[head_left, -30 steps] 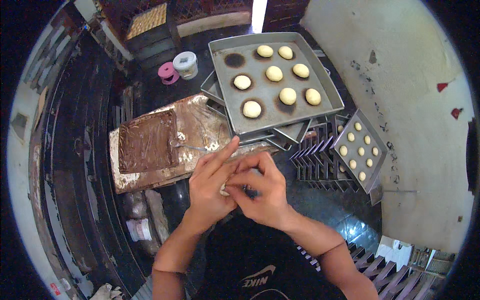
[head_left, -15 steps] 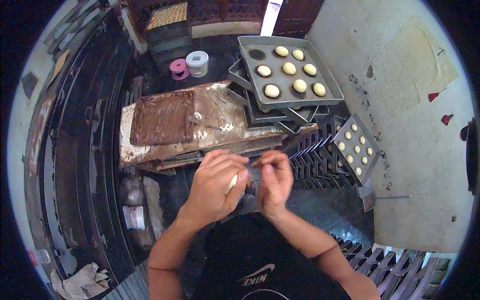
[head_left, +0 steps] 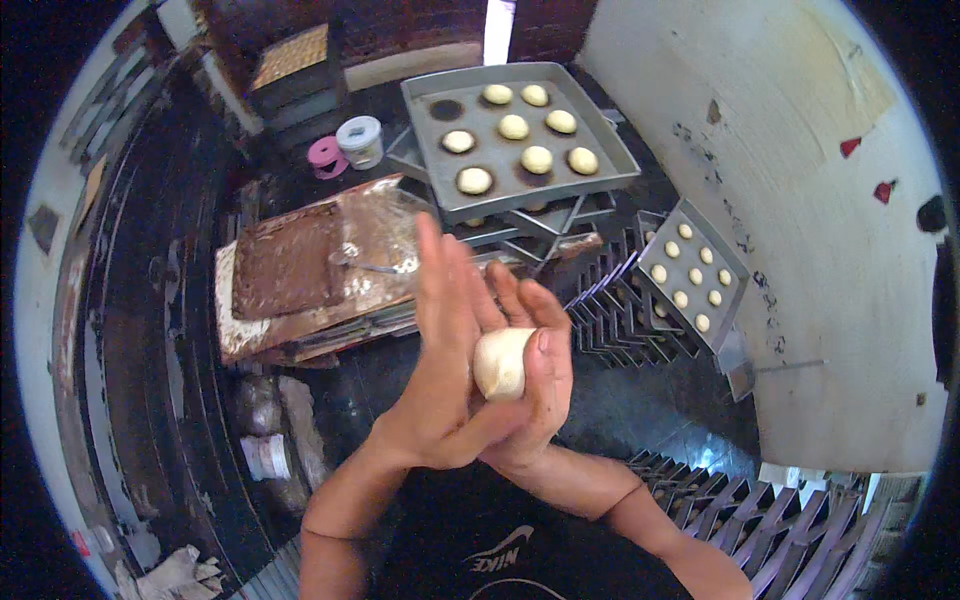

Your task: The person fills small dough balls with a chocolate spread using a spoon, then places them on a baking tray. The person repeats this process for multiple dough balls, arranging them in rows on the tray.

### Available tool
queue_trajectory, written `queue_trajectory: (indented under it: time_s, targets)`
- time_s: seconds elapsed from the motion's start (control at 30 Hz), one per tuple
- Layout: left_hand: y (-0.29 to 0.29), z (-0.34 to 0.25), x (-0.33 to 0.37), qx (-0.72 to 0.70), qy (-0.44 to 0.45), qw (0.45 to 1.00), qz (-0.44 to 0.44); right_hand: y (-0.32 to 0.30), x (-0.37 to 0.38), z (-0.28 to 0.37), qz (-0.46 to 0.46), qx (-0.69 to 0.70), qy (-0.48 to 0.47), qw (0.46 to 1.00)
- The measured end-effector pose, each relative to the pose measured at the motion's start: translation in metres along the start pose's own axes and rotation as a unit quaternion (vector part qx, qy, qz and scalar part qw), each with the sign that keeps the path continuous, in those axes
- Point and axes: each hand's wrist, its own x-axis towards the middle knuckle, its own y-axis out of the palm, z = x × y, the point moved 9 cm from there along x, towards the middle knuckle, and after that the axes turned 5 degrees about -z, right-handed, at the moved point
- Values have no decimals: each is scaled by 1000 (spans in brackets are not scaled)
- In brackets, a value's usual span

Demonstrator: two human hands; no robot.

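A pale, smooth dough ball [head_left: 499,364] sits between my two palms in front of my chest. My right hand [head_left: 546,385] cups it, with the fingers curled up and the thumb along its side. Against the ball's other side rests the palm of my left hand [head_left: 440,350], its fingers stretched upward and slightly blurred. The left thumb crosses below the ball. Ahead of my hands, a grey metal tray [head_left: 617,178] holds several dough balls [head_left: 513,127] in spaced rows; a dark round spot shows bare at its far left corner.
Stacked trays support the top one. A worn table [head_left: 375,215] carries a brown greasy slab [head_left: 285,262] and a scraper-like tool [head_left: 370,263]. Behind it stand a white bucket [head_left: 360,143] and pink spool [head_left: 327,158]. Another dough tray [head_left: 735,290] tops a crisscross stack at right, beside the wall.
The dough ball, partly hidden in my left hand before, now lies between both palms. My right hand has come over to it and my left fingers have straightened. The view has shifted slightly.
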Motion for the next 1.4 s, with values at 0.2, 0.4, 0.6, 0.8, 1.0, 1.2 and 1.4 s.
queue_trajectory:
  time_s: [0.2, 0.4, 0.6, 0.8, 1.0, 1.2, 1.4]
  targets:
    - [96, 33, 8, -119, 7, 991, 62, -72, 67, 100, 35, -238, -197, 951]
    - [210, 22, 27, 26, 76, 989, 126, -158, 128, 119, -112, -9, 105, 988]
    - [265, 68, 63, -97, -84, 980, 154, -208, 156, 142, -145, -68, 18, 987]
    - [295, 156, 58, -397, -395, 806, 188, -213, 206, 110, -107, -11, 60, 992]
    - [203, 254, 105, -329, -391, 859, -21, -213, 270, 32, -133, -105, 157, 973]
    - [85, 355, 160, 121, -236, 964, -18, -216, 353, -83, -116, -253, 237, 931]
    - [61, 411, 184, 205, -202, 955, 75, -134, 489, -245, 271, -600, 50, 751]
